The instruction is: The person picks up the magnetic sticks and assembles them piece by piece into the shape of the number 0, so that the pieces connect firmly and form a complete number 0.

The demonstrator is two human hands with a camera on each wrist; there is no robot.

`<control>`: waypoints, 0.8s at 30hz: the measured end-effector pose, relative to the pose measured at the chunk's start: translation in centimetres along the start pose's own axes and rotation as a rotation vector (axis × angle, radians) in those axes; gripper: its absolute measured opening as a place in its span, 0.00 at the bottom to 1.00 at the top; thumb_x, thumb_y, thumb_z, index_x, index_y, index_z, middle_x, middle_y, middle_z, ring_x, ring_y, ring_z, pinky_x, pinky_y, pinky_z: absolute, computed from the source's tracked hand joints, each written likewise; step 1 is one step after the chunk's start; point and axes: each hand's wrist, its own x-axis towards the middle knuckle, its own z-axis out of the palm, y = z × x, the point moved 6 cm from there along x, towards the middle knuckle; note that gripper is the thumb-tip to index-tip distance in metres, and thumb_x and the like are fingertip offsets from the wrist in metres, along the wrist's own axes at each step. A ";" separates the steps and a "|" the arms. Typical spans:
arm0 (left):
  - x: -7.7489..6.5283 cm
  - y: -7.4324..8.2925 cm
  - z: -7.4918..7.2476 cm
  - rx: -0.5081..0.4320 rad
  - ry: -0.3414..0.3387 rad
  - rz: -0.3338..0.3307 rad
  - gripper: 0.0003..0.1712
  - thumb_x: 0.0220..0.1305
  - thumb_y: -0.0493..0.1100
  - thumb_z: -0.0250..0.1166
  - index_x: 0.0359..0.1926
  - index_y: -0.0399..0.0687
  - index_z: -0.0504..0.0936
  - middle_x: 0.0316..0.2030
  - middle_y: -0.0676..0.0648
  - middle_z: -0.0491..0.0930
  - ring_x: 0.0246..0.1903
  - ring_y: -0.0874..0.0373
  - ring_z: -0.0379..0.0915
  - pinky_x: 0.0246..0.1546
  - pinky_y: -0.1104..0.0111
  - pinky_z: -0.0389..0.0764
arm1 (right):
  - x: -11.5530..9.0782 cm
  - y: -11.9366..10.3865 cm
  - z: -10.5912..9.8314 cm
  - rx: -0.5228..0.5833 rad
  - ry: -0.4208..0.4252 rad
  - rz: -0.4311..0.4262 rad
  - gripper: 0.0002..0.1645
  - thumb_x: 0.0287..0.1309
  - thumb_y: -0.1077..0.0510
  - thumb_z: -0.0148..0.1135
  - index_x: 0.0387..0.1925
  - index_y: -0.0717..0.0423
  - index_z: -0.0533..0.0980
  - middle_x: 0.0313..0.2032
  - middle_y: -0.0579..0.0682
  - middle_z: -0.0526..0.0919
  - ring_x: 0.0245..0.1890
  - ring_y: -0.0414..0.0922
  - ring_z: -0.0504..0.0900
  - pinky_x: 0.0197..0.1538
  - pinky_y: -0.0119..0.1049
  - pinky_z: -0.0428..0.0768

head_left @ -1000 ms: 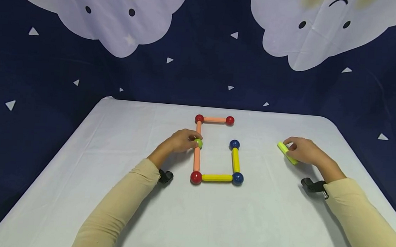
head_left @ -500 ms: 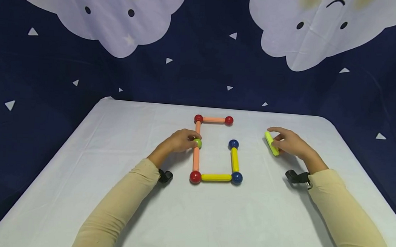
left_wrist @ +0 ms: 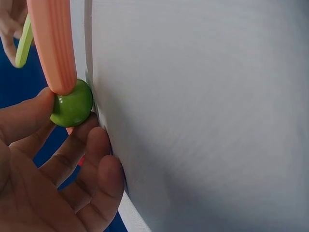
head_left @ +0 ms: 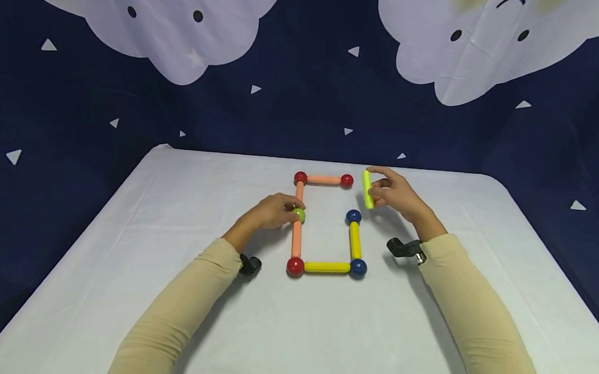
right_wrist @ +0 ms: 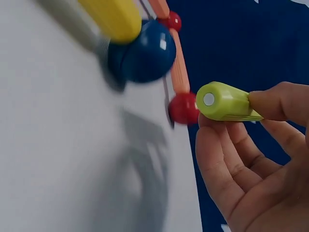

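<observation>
My left hand (head_left: 273,211) pinches a green ball (left_wrist: 73,104) between thumb and fingers. That ball sits between two orange rods (head_left: 297,241) forming the left side of a flat figure on the table. In my right hand (head_left: 399,196) a lime-green rod (right_wrist: 224,101) is held between thumb and fingers, raised above the table. It hangs just right of the gap between a red ball (head_left: 347,181) at the top right and a blue ball (head_left: 353,216) below, apart from both. The rod's end shows a pale round disc in the right wrist view.
Another orange rod (head_left: 324,180) runs along the figure's top from the far left red ball (head_left: 300,178). Yellow rods (head_left: 328,267) join a near red ball (head_left: 295,266) and a second blue ball (head_left: 358,268). White cloth covers the table (head_left: 270,334); a dark blue curtain (head_left: 294,112) hangs behind.
My right hand has carried the lime-green rod leftward and away from me, from the table's right side to beside the figure, turning it more upright in view. The left hand stays on the green ball.
</observation>
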 end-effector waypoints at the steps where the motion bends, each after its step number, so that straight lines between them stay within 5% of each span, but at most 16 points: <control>1: 0.0 0.0 0.0 -0.002 0.000 -0.001 0.20 0.70 0.44 0.59 0.62 0.55 0.79 0.59 0.41 0.77 0.52 0.50 0.73 0.49 0.62 0.76 | 0.2 -0.3 0.3 0.010 0.001 -0.003 0.40 0.65 0.63 0.54 0.76 0.47 0.56 0.58 0.63 0.71 0.40 0.42 0.79 0.42 0.30 0.84; 12: -0.1 0.0 0.0 -0.010 0.002 -0.017 0.20 0.70 0.44 0.60 0.61 0.56 0.79 0.60 0.42 0.77 0.54 0.50 0.72 0.54 0.58 0.75 | 1.3 -1.0 2.4 0.096 0.003 0.020 0.39 0.64 0.66 0.54 0.75 0.48 0.58 0.55 0.62 0.73 0.35 0.40 0.79 0.40 0.29 0.84; 24: -0.1 0.0 0.0 -0.012 0.004 -0.014 0.20 0.70 0.45 0.59 0.61 0.56 0.80 0.59 0.42 0.78 0.52 0.50 0.72 0.53 0.58 0.75 | 1.8 -0.1 3.5 0.070 0.004 0.082 0.39 0.65 0.67 0.53 0.75 0.46 0.58 0.54 0.61 0.73 0.34 0.41 0.74 0.37 0.27 0.81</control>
